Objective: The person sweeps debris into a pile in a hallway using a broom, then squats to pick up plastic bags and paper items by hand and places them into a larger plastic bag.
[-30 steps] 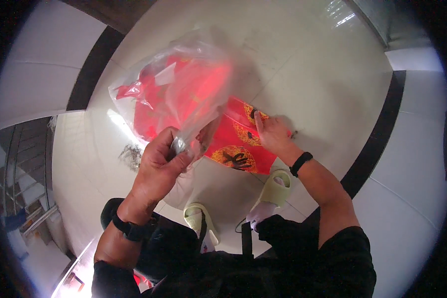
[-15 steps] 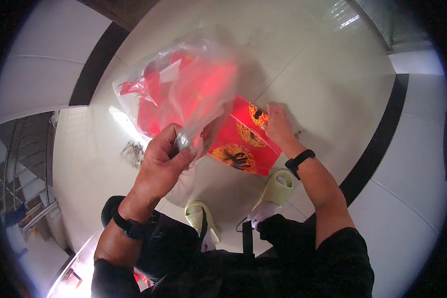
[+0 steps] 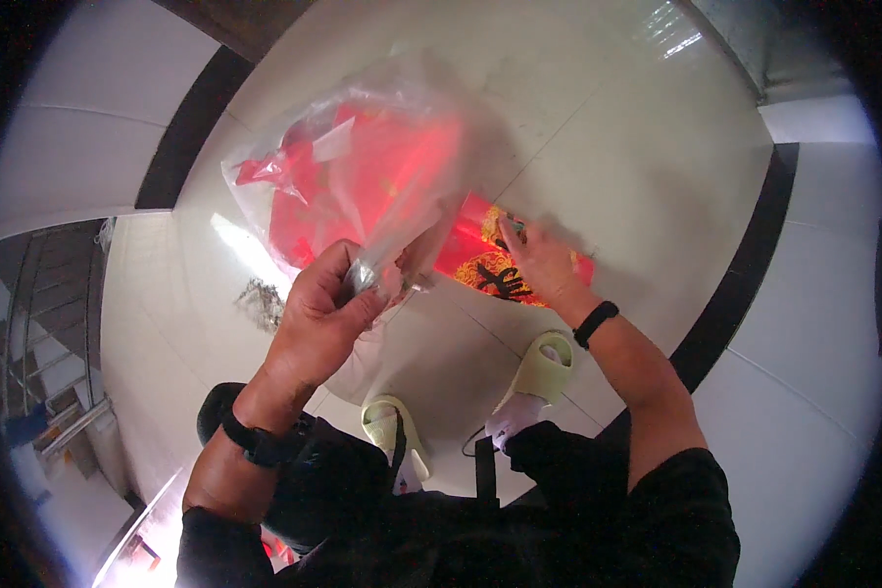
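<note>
- Left hand (image 3: 323,318) pinched tight on the gathered neck of a clear plastic bag (image 3: 363,186) with red stuff inside, held up over the tiled floor (image 3: 637,167).
- Right hand (image 3: 539,263) lies flat, fingers spread, on a red paper sheet (image 3: 480,269) just beside the bag.

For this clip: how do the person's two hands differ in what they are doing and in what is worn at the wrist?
The left hand is closed, gripping the gathered neck of the clear plastic bag of red items and holding it up; the right hand is stretched out with fingers resting on the red and gold paper on the floor. The left wrist has a chunky black watch; the right wrist has a slim black band. Both hands are bare.
</note>
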A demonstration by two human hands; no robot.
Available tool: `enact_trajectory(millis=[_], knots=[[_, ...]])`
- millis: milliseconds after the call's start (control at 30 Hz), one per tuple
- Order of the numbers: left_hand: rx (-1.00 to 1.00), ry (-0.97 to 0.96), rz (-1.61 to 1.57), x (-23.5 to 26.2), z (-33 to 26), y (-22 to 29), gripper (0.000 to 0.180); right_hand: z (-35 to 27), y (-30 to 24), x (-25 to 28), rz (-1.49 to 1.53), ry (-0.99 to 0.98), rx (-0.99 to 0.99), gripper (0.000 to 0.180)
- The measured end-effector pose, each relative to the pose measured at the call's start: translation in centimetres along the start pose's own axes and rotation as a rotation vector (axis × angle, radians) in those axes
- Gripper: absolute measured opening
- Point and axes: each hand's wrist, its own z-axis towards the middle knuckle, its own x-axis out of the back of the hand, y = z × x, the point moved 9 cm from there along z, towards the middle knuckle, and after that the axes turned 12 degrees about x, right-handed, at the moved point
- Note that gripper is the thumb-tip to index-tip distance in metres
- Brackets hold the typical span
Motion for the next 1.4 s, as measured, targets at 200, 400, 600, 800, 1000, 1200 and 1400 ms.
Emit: enact_trajectory(millis=[200, 400, 600, 800, 1000, 1200, 1400], knots=[[-0.005, 0.033, 0.013, 0.4, -0.4, 0.0, 0.015, -0.6, -2.7, -0.6, 0.270, -0.159, -0.136, 0.059], [-0.019, -0.001, -0.027, 0.6, -0.5, 1.0, 0.014, -1.9, 2.2, -1.3, 0.297, 0.148, -0.105, 0.052], [-0.060, 0.082, -0.082, 1.8, -0.3, 0.5, 0.011, -2.0, 4.1, -2.5, 0.342, -0.303, -0.437, 0.051], [-0.031, 0.075, -0.030, 1.8, -0.8, 0.6, 0.010, -2.7, 1.5, -5.0, 0.459, -0.280, -0.256, 0.035], [-0.057, 0.110, 0.012, 1.3, -0.8, 0.3, 0.010, -3.1, -3.5, -1.0, 0.176, -0.090, 0.013, 0.041], [-0.045, 0.080, 0.089, 0.3, -0.7, -0.9, 0.011, -5.4, -6.2, -0.9, 0.064, 0.059, 0.060, 0.058], [-0.043, 0.092, 0.071, -0.5, -1.6, -0.1, 0.010, -5.7, -6.5, -0.2, 0.188, -0.024, 0.028, 0.068]])
